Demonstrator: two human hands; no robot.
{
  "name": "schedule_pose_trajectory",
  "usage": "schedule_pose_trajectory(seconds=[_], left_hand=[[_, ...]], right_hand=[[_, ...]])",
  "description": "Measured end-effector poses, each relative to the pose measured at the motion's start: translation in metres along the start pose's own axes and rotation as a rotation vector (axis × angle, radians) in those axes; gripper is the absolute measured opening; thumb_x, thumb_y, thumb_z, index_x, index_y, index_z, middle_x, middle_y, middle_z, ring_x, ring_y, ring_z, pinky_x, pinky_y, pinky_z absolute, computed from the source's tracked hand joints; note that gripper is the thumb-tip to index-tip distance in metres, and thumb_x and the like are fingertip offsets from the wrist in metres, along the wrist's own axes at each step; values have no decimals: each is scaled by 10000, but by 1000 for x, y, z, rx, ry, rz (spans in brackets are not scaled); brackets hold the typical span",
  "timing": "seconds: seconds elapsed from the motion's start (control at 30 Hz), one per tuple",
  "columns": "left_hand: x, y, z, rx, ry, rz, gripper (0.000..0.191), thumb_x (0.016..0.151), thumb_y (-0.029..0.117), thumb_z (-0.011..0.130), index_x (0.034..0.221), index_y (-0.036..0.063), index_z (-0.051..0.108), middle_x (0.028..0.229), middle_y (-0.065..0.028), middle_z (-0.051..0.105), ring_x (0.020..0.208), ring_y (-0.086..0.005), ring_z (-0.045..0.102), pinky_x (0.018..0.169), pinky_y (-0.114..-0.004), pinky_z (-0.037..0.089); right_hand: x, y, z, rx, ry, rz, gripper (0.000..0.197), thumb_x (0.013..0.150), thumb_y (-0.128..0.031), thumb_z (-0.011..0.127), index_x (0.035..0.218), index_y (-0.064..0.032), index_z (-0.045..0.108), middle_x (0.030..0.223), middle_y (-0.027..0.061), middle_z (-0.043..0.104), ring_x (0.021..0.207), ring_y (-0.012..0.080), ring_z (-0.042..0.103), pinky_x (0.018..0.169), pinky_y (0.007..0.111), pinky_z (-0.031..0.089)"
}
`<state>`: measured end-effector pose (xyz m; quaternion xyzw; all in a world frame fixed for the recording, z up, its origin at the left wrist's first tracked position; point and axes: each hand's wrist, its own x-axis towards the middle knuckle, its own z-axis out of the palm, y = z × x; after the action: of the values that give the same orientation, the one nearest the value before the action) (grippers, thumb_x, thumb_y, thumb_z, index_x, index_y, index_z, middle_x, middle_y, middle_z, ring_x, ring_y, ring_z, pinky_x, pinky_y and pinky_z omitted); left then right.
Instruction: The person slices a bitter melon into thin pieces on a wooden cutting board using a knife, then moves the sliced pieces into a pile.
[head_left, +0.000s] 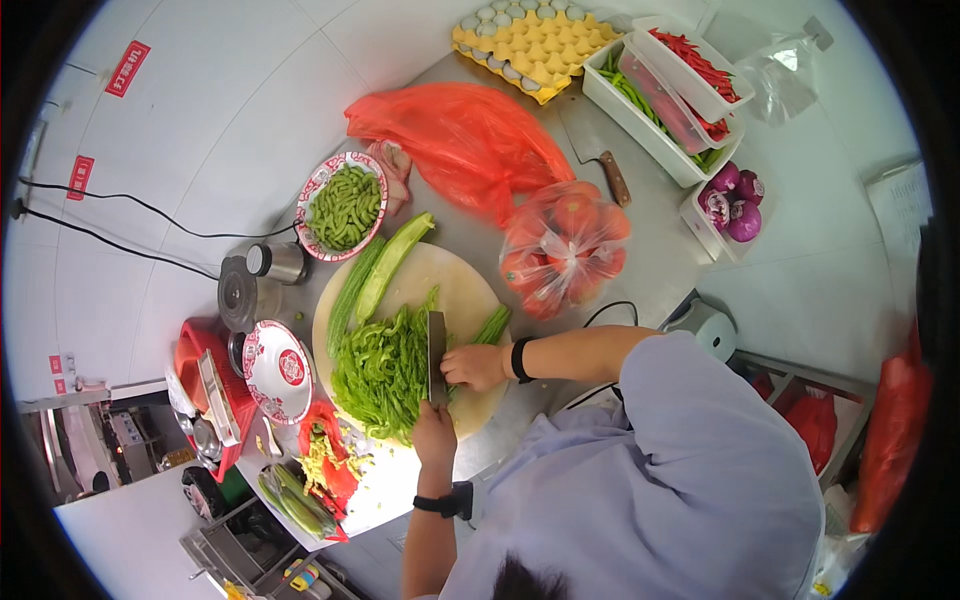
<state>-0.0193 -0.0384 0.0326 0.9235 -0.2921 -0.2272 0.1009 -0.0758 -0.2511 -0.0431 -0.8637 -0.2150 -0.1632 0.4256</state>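
Observation:
My left hand (435, 431) grips the handle end of a cleaver (436, 352), whose broad dark blade stands on edge over a round cutting board (450, 270). Against the blade's right side, my right hand (476, 367) has its fingers curled down onto green vegetable, mostly hidden beneath them. A large heap of thin green strips (382, 367) lies left of the blade. Two long green gourds or cucumbers, one unpeeled (352, 289) and one paler and peeled (394, 266), rest at the board's upper left. Another green piece (493, 325) lies just beyond my right hand.
Around the board stand a bowl of edamame pods (345, 206), an empty patterned bowl (277, 371), bagged tomatoes (568, 247) and a red plastic bag (465, 142). A second knife (615, 178), pepper tubs (645, 112), red onions (739, 199) and egg trays (536, 49) are farther back.

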Motion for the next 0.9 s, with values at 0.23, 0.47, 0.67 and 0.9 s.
schedule_pose_trajectory(seconds=[0.23, 0.47, 0.67, 0.9], left_hand=[[-18, -11, 0, 5, -33, -30, 235, 983, 226, 568, 1036, -1, 538, 828, -245, 698, 767, -458, 676, 674, -557, 516], [2, -2, 0, -10, -17, 17, 240, 977, 214, 583, 1011, -10, 504, 751, -281, 663, 715, -493, 647, 631, -574, 498], [-17, -11, 0, -4, -36, 5, 226, 982, 222, 561, 996, 2, 508, 760, -279, 657, 726, -491, 646, 654, -576, 499], [8, -2, 8, 43, 6, 8, 256, 985, 237, 555, 1054, -9, 530, 770, -274, 664, 735, -482, 654, 646, -570, 507]], right_hand=[[1, 2, 4, -39, -34, 32, 88, 735, -125, 675, 774, -62, 628, 908, 106, 597, 964, 316, 581, 853, 424, 495], [-4, -1, -2, -118, -30, 41, 82, 757, -141, 669, 785, -73, 632, 911, 93, 596, 972, 300, 583, 870, 414, 492], [-2, 1, 5, -109, -24, 55, 99, 740, -148, 676, 786, -71, 635, 920, 94, 597, 978, 299, 580, 880, 419, 486], [-3, 3, -6, -101, -60, 21, 107, 734, -132, 688, 774, -58, 621, 902, 103, 597, 949, 309, 582, 861, 413, 492]])
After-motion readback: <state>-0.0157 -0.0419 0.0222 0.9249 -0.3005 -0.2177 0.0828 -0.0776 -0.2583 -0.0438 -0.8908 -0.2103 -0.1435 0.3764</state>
